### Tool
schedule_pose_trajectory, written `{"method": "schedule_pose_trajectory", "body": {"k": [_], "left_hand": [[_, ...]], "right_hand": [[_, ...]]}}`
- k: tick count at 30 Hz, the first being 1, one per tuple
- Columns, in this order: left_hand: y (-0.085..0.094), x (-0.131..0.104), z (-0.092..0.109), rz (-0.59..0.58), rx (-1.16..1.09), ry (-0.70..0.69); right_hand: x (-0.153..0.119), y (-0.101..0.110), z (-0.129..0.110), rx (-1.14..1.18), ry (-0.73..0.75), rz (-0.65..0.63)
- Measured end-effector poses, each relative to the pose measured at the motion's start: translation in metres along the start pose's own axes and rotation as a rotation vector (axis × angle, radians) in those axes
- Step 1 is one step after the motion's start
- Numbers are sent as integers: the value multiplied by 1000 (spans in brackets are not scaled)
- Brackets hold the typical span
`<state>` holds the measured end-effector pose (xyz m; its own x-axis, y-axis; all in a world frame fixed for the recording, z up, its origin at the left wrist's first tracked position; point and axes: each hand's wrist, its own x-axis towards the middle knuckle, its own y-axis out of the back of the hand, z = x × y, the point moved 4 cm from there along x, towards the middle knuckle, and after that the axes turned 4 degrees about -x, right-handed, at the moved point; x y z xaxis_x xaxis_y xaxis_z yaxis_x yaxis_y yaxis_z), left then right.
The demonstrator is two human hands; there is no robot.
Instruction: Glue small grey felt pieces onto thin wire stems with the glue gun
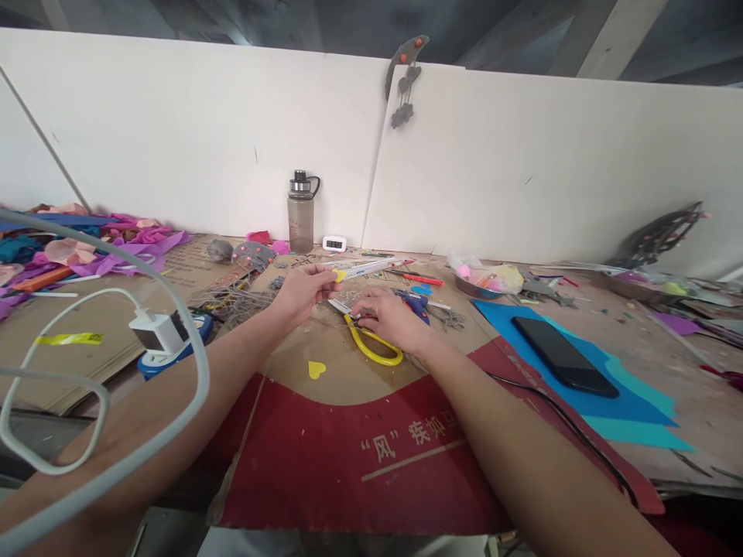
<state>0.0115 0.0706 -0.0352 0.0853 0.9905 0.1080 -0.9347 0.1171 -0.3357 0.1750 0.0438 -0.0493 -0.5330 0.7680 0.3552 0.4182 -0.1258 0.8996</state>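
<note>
Pinched in the fingertips of my left hand (306, 292) is a small yellow cutout (339, 275); its full outline is partly covered. My right hand (388, 316) is lowered over the scissors (377, 350), whose yellow handles stick out below the palm and whose blades point up and left. Its fingers are bent together, and what they grip is too small to make out. Just beyond that hand lies a blue glue gun (416, 306), partly hidden. A yellow heart cutout (316, 370) lies flat on the cardboard (290, 456) nearer to me.
Thin grey wire (244, 305) is tangled at the left. A white cable (200, 371) loops across the near left, by a charger (159, 333). At the right a phone (563, 356) rests on blue sheets (621, 402). A water bottle (300, 220) stands against the white board.
</note>
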Motion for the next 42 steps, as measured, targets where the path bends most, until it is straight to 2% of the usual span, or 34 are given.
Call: {"method": "schedule_pose_trajectory", "body": {"k": [4,8,14,20,25,42], "left_hand": [[-2,-1,-3,-33,5,0],[-4,-1,-5,-62,19,-8],[-9,-6,-3,-42,34,3],[-18,-13,-3,-83,144,-11],[-24,-18,-2,-70,181,7],[-28,-19,-5,-143,226,12]], "right_hand": [[-1,-1,-1,19,-31,-1],[-1,6,-2,111,-57,92],[-2,20,0,531,-199,276],[-6,36,-17,344,-131,403],[-7,40,-18,263,-95,458],[-8,39,-15,170,-61,446]]}}
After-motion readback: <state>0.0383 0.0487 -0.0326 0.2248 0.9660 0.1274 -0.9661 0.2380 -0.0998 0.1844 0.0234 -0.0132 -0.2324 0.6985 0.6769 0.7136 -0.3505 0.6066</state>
